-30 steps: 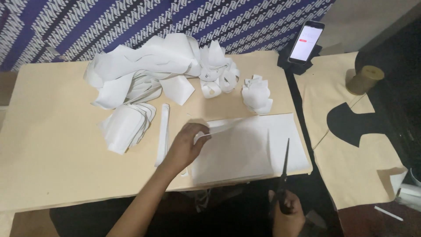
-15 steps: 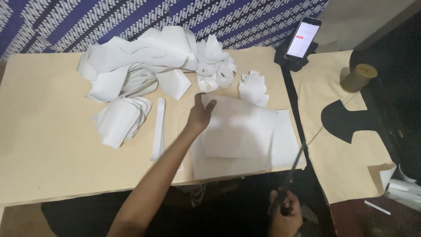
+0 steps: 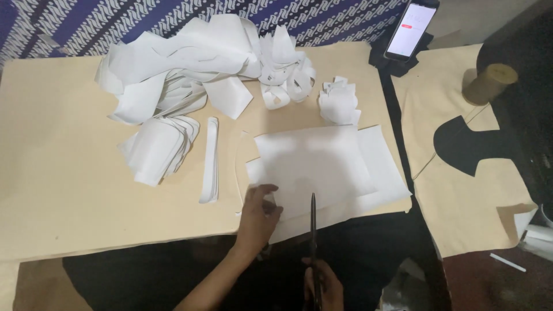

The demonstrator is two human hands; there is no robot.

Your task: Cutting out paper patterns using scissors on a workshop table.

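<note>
My left hand (image 3: 258, 214) rests on the near left corner of a stack of white paper sheets (image 3: 322, 167) lying on the tan board (image 3: 63, 190), fingers pinching the paper's edge. Low in the view, my right hand (image 3: 322, 285) grips the handles of long black scissors (image 3: 313, 222). Their blades point away from me and lie over the near edge of the sheets.
A heap of white paper offcuts (image 3: 184, 63) fills the far side of the board. A stack of cut curved pieces (image 3: 158, 147) and a narrow strip (image 3: 210, 158) lie left of the sheets. A phone (image 3: 412, 23) stands at the back right, beside a thread cone (image 3: 489, 83).
My left hand drew back from the far middle of the sheets to their near left corner. The scissors moved left from the sheets' right edge to the near edge.
</note>
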